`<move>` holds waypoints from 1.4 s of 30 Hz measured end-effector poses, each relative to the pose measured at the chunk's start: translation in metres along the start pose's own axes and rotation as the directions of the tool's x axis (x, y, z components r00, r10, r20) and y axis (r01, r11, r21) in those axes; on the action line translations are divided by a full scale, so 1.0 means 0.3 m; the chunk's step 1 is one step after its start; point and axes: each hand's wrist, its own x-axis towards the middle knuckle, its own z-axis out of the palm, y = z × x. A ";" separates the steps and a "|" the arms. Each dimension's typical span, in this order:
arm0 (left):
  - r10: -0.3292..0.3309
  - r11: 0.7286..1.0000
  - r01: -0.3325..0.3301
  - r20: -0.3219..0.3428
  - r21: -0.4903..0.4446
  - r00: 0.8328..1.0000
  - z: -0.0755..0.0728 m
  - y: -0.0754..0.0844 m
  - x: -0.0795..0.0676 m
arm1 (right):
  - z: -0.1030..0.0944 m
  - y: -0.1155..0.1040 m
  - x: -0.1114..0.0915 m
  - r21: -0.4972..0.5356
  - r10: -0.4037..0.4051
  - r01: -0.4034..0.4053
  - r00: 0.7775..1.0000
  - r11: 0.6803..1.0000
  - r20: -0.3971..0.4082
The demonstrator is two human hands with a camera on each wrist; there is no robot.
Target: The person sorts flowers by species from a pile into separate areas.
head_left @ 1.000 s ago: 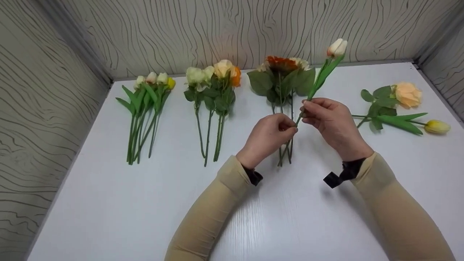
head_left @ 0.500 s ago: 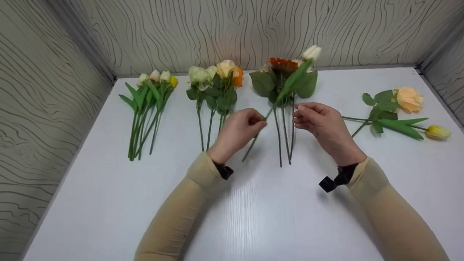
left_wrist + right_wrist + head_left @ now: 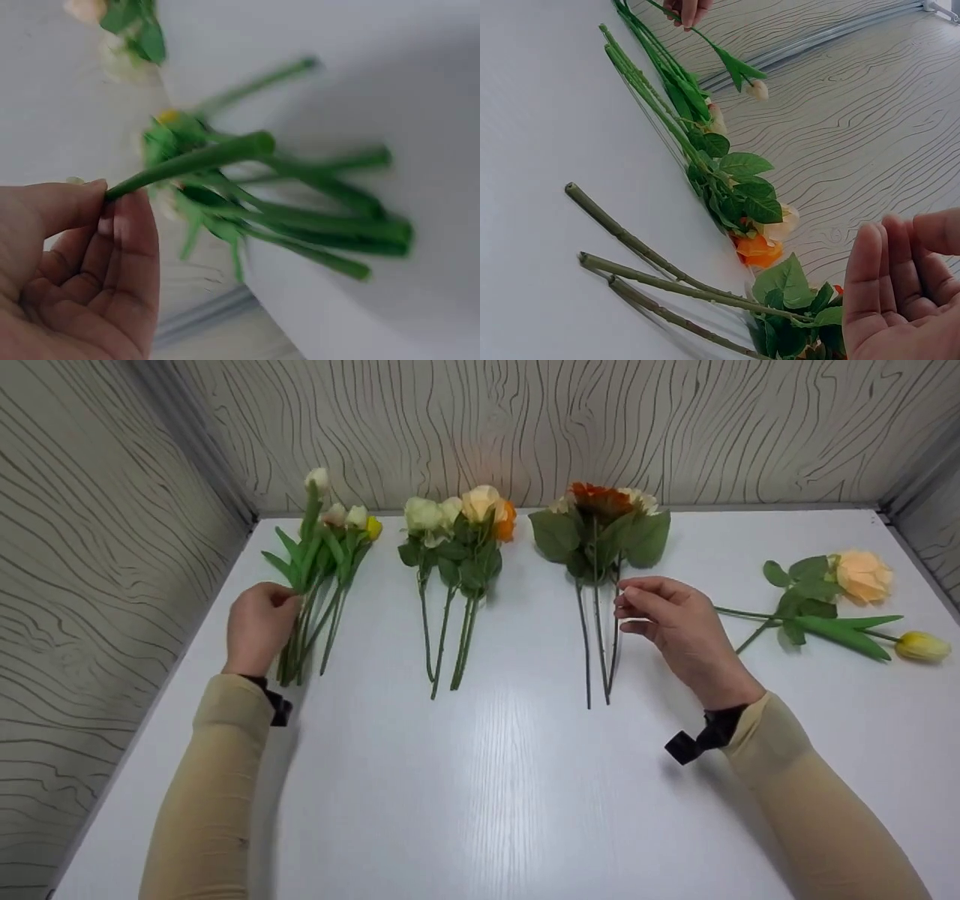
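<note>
My left hand (image 3: 259, 626) pinches the stem of a white tulip (image 3: 318, 478) above the tulip bunch (image 3: 346, 551) at the table's left. In the left wrist view the thumb and forefinger grip this stem (image 3: 195, 160) over several other green stems. My right hand (image 3: 679, 634) hovers beside the stems of the bunch with a rust-orange flower (image 3: 600, 499). Its fingers are loosely bent, and the right wrist view shows a bare palm (image 3: 907, 307) with nothing in it.
Between the two outer bunches lies a group of roses (image 3: 469, 566) in cream, pale green and orange. On the right, a peach rose (image 3: 862, 576) crosses a yellow tulip (image 3: 922, 646). A wood-grain patterned wall (image 3: 525, 427) borders the white table (image 3: 480, 787) behind.
The left hand has carried the white tulip from the right hand's side leftward to the tulip bunch. The right hand has let go of its stem and stayed nearly in place.
</note>
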 end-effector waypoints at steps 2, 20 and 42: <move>-0.042 0.999 0.042 -0.001 0.008 0.999 -0.010 -0.031 0.018 | -0.001 0.003 0.002 0.004 -0.005 0.005 1.000 1.000 0.003; -0.076 0.996 0.073 0.059 0.059 0.995 0.022 -0.066 0.082 | 0.001 0.011 -0.003 -0.030 0.005 -0.004 1.000 1.000 0.005; -0.065 0.992 0.057 0.073 0.113 0.995 0.035 -0.066 0.077 | 0.008 0.012 -0.001 -0.033 0.012 -0.011 1.000 0.999 0.013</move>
